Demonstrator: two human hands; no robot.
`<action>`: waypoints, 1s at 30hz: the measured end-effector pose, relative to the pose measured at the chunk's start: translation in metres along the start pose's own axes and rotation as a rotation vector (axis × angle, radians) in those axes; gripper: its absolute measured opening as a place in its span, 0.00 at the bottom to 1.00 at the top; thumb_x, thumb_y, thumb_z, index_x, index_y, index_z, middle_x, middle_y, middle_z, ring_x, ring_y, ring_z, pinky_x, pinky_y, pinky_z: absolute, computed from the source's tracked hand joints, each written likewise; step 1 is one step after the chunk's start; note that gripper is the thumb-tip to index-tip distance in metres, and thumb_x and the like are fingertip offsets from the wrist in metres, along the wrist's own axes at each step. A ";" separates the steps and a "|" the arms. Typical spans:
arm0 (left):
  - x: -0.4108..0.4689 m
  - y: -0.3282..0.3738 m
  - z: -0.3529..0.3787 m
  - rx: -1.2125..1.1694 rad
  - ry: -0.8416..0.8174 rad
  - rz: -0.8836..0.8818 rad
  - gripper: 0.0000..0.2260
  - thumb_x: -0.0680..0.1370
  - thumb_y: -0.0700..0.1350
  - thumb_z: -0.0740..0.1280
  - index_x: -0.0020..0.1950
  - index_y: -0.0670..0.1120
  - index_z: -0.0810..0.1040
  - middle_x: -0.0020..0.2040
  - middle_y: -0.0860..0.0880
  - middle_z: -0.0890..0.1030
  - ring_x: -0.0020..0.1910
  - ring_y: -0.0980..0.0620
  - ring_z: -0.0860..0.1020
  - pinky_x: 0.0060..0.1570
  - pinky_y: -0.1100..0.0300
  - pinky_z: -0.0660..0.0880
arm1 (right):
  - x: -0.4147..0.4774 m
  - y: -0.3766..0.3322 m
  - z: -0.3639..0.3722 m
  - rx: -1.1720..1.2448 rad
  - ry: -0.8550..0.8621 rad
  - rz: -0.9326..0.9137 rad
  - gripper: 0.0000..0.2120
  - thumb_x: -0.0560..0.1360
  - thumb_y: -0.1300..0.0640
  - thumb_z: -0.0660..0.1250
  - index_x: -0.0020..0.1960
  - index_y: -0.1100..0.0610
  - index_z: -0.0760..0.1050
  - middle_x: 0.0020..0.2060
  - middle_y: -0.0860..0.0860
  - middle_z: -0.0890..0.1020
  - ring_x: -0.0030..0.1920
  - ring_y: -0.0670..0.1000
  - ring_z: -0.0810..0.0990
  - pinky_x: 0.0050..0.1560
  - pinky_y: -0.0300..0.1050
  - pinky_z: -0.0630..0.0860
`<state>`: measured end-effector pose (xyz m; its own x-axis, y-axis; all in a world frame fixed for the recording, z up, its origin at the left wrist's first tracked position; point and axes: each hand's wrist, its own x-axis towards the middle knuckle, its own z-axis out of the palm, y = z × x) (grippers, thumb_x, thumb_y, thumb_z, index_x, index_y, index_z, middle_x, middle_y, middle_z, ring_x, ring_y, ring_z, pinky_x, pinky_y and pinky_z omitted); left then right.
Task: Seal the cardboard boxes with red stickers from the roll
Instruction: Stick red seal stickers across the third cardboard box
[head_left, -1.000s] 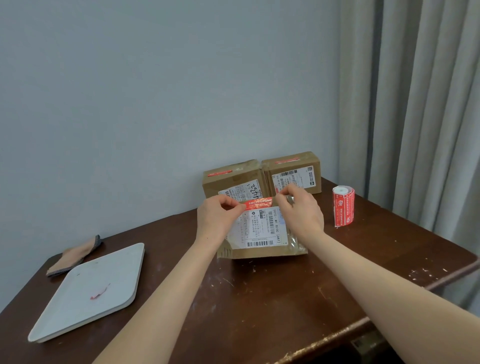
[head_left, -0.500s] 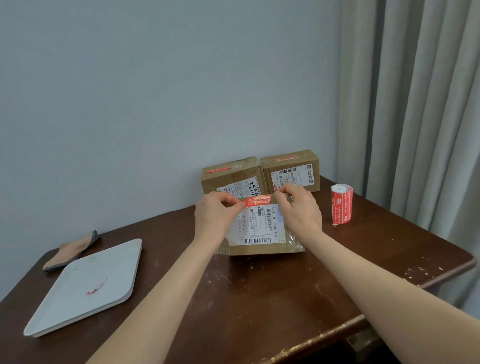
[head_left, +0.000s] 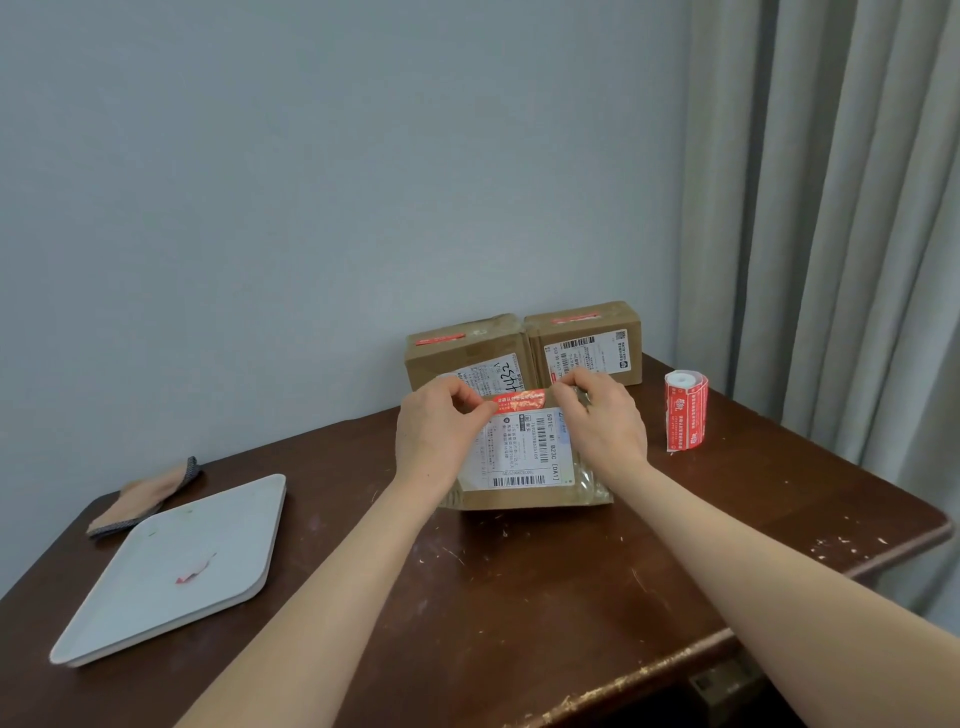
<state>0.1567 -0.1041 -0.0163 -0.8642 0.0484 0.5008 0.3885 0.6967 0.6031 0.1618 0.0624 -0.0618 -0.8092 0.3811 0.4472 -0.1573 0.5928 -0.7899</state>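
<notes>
A red sticker (head_left: 519, 401) is being held stretched flat along the top edge of the nearest cardboard box (head_left: 519, 500), just above its white shipping label (head_left: 519, 452). Its left end is pinched in the grip of the left hand (head_left: 436, 436), thumb against forefinger, and its right end is pinched the same way in the grip of the right hand (head_left: 602, 426). Whether the sticker is touching the cardboard cannot be told. The box is set on the dark wooden table (head_left: 519, 613). Just behind it, the rear left box (head_left: 447, 364) and the rear right box (head_left: 618, 314) are seen side by side against the wall, each with a red strip on top. The sticker roll (head_left: 687, 410) is stood upright to the right, near the curtain (head_left: 831, 208). Well to the left, a white tray (head_left: 130, 608) with a red scrap (head_left: 195, 571) on it is lying beside a cloth pad (head_left: 140, 499).
</notes>
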 end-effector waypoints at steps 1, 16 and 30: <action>0.000 -0.001 0.001 0.003 0.000 0.000 0.07 0.72 0.49 0.73 0.37 0.49 0.78 0.37 0.55 0.79 0.38 0.56 0.77 0.39 0.61 0.75 | 0.000 0.000 0.000 0.000 -0.002 -0.005 0.08 0.78 0.51 0.59 0.44 0.50 0.76 0.43 0.45 0.78 0.48 0.48 0.74 0.38 0.45 0.69; 0.002 0.000 0.003 0.066 -0.008 0.046 0.12 0.73 0.50 0.72 0.54 0.50 0.79 0.37 0.56 0.80 0.41 0.56 0.79 0.47 0.57 0.77 | -0.001 0.000 -0.001 -0.006 -0.001 -0.006 0.08 0.78 0.51 0.59 0.44 0.50 0.76 0.44 0.45 0.78 0.49 0.48 0.74 0.39 0.45 0.70; 0.003 0.006 0.001 -0.084 -0.047 -0.142 0.06 0.73 0.47 0.72 0.47 0.47 0.85 0.45 0.54 0.81 0.45 0.58 0.74 0.36 0.71 0.65 | -0.001 0.000 -0.001 -0.003 0.002 0.000 0.08 0.77 0.51 0.59 0.43 0.49 0.76 0.43 0.45 0.78 0.48 0.49 0.74 0.37 0.44 0.68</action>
<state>0.1561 -0.0989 -0.0117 -0.9256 -0.0119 0.3783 0.2847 0.6366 0.7167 0.1635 0.0624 -0.0620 -0.8082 0.3824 0.4480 -0.1555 0.5951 -0.7885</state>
